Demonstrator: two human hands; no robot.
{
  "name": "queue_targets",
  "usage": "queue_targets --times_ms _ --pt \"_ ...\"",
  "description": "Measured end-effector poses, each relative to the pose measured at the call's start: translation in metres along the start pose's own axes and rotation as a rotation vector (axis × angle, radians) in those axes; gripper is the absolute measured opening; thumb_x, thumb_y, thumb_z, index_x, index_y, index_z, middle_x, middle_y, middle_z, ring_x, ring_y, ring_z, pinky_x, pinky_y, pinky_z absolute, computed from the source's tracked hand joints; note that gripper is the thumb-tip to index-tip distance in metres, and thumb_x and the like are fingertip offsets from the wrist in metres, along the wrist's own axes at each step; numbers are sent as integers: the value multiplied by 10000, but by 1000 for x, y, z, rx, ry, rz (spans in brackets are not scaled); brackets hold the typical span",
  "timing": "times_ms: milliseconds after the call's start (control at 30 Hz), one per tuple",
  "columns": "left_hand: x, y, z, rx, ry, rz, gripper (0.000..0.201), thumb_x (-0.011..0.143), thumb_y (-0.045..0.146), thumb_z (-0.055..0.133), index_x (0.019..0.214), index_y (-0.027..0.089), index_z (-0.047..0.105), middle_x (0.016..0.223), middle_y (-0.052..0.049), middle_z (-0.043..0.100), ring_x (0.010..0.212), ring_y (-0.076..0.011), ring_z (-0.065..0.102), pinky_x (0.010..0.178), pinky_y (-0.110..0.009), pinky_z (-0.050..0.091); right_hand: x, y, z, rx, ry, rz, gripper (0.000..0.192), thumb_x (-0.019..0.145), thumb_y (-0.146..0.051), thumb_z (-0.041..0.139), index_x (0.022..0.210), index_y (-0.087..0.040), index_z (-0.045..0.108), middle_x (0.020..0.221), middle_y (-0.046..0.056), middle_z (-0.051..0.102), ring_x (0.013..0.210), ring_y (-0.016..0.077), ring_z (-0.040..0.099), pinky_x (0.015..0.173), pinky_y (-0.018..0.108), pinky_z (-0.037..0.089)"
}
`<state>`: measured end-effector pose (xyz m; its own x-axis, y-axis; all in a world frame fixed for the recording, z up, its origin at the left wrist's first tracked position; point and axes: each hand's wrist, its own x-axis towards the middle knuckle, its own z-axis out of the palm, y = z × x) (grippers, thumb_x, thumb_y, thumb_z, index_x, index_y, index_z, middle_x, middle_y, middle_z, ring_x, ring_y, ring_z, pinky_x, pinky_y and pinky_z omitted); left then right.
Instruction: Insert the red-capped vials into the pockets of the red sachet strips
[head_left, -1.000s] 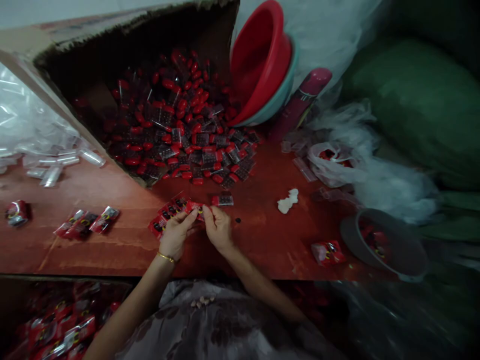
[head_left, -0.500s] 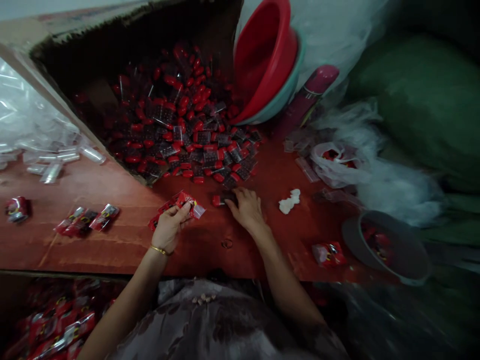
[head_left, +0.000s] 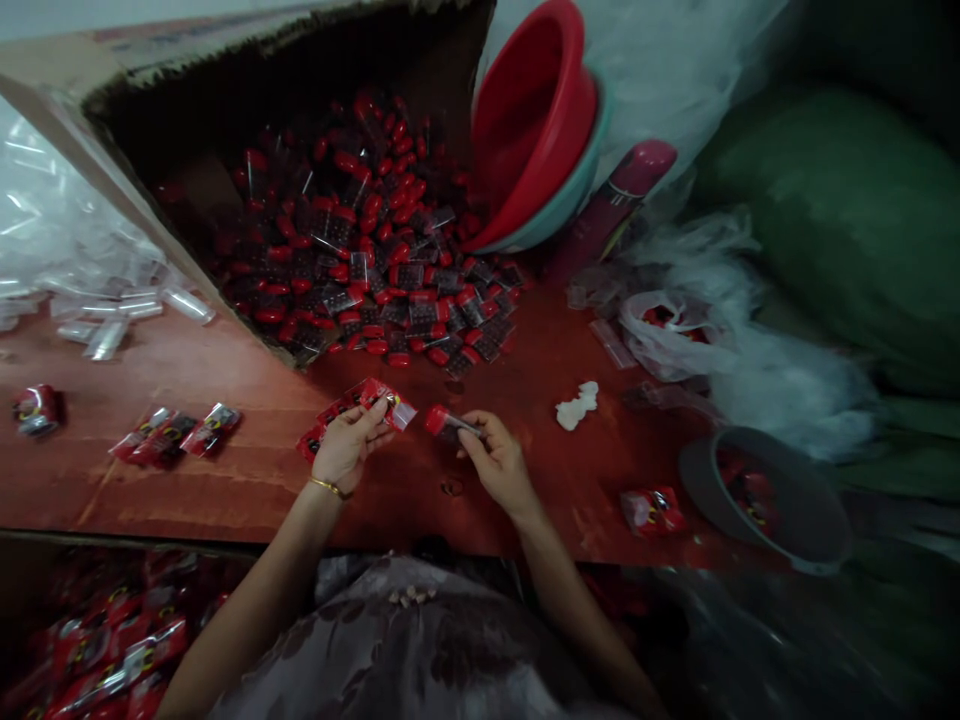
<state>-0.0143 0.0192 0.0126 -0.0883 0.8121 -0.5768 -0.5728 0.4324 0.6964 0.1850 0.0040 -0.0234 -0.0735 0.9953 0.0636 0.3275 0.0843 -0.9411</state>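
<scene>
A: Head view. What does the left hand (head_left: 346, 452) have?

B: Its grip is closed on a red printed packet (head_left: 384, 403), pinched at the fingertips and held just above the reddish surface (head_left: 225, 480). The packet's clear end sticks out to the right, past the fingers. A few more red packets fan out under that hand toward the left.

A: And the right hand (head_left: 496, 462)?

B: Its grip is closed on a small red-capped tube (head_left: 444, 422), the fingers on the clear end, the red cap pointing left at the packet. Tube and packet sit close together, a small gap between them; they are not touching.

A: What lies around them?

B: Behind the hands a cardboard box (head_left: 112, 110) lies tipped on its side, with a heap of red-capped tubes (head_left: 375, 260) spilling out of it onto the surface. Right of the box a red basin (head_left: 525, 120) leans nested in a pale teal one. A white crumpled scrap (head_left: 576, 404) lies just right of the right hand. Farther right stands a grey bowl (head_left: 765, 500) with red pieces inside, and one packet lies beside it. At the left, three filled packets (head_left: 174, 436) lie in a row, and clear empty tubes (head_left: 112, 320) lie behind them.
</scene>
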Motion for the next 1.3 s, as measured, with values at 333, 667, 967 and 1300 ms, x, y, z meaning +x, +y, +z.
queue_targets --times_ms 333,667,967,1300 --pt "-6 -4 1 105 -155 -28 368 491 348 817 756 134 677 740 -39 698 634 -139 635 619 -261 495 -17 -20 -3 243 -140 63 200 823 -375 520 906 -200 569 686 -19 556 497 82 497 455 197 444" --pt "-8 -3 2 172 -140 16 386 473 350 823 758 120 704 752 -54 707 635 -132 634 623 -248 503 -19 -21 -1 -1 -50 -92 161 821 -289 534 948 -200 575 739 -11 600 574 98 537 523 201 446" --pt "-10 -16 11 187 -174 30 354 421 302 842 690 123 698 657 -21 684 553 -100 587 561 -216 468 -17 -19 6 75 11 -12 176 828 -322 523 942 -197 569 629 -35 563 468 80 504 465 197 430" --pt "-14 -44 26 100 -79 123 365 454 368 821 483 135 541 381 79 435 365 -19 335 393 -187 279 -18 -24 37 198 252 92 209 842 -384 498 898 -188 546 564 -51 546 433 88 528 456 207 445"
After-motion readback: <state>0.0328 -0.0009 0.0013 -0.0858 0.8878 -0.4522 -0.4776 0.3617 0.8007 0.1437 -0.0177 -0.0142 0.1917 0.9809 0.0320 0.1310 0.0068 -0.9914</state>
